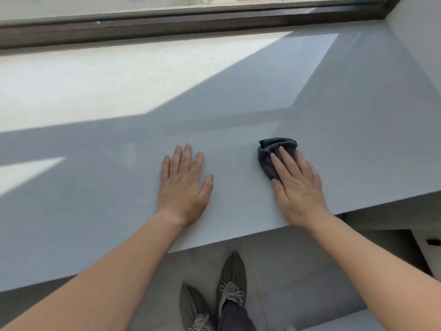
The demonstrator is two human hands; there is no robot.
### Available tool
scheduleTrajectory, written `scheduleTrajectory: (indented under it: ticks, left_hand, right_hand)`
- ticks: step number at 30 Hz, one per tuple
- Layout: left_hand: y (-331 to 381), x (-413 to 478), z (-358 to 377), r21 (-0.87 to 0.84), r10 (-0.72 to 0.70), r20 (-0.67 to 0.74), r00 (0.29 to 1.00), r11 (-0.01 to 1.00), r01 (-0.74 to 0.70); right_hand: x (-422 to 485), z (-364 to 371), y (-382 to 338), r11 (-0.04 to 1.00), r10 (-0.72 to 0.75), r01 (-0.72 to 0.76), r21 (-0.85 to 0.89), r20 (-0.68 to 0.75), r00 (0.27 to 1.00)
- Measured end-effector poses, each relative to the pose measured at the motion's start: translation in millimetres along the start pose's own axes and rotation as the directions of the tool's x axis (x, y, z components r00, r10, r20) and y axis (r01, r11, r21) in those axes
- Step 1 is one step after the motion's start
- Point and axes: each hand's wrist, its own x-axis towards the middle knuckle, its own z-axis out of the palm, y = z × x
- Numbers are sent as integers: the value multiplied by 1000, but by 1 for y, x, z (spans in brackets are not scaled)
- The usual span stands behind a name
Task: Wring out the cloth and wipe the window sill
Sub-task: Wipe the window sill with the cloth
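Note:
A wide pale grey window sill [238, 96] fills the view. A small dark grey cloth [267, 154], bunched up, lies on the sill right of centre. My right hand [296, 185] presses flat on the cloth, fingers extended over it, so most of the cloth is hidden under the palm and fingers. My left hand [183, 187] rests flat on the bare sill to the left of the cloth, fingers together, holding nothing.
A dark brown window frame [191, 22] runs along the sill's far edge. A white side wall [420, 44] closes the sill at the right. The sill's front edge [238, 240] is near my wrists. Below are my grey shoes [229, 283] on a tiled floor.

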Motion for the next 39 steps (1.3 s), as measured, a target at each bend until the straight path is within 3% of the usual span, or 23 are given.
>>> scheduleTrajectory:
  ticks: [2,3,7,9,12,14,15,17,20,27,29,31,33,35,39]
  left_hand:
    - [2,-1,0,7,1,8,1000,1000,-1]
    - [2,0,-1,10,0,6,1000,1000,0]
    - [2,-1,0,15,2,-5,1000,1000,-2]
    - [0,-2,0,9,-1,-9,1000,1000,1]
    - [2,-1,0,24,0,-6,1000,1000,0]
    - [4,0,-1,32,-4,-10,1000,999,4]
    - [5,0,-1,24,-6,-24,1000,1000,6]
    - [8,1,-2,15,-22,-50,998,1000,23]
    - [14,8,-4,18,-45,-98,994,999,47]
    - [30,54,-8,-83,-79,-173,982,994,66]
    - [34,72,-9,-124,-104,-194,976,989,81]
    - [39,93,-11,-189,-151,-217,964,976,111]
    - [43,114,-16,-259,-210,-238,948,955,147]
    - [46,136,-21,-283,-245,-253,936,944,171]
    - [51,172,-14,-155,-263,-156,952,959,239]
  right_hand:
    - [-11,7,-22,996,84,-84,-2,-64,994]
    - [-23,12,-35,999,48,-50,-21,-73,996]
    - [-61,20,-43,959,-278,277,-57,-15,960]
    - [-54,15,-17,944,-320,320,-79,12,947]
    - [-30,6,19,999,-27,26,-21,-36,999]
    - [-28,5,12,993,117,-118,-5,-56,992]
    - [-33,7,3,996,88,-90,-26,-67,994]
    - [-48,9,-10,992,-112,110,-66,-40,993]
    - [-43,7,6,939,-336,336,-75,12,942]
    - [107,-20,15,1000,-27,27,-4,-13,1000]
    - [113,-20,-1,988,-152,152,-5,-2,988]
    - [101,-16,-4,930,-367,368,-26,29,930]
    - [106,-20,8,878,-477,479,-21,64,877]
    - [144,-29,23,897,-440,442,-12,61,896]
    - [248,-50,27,989,-146,145,32,20,989]
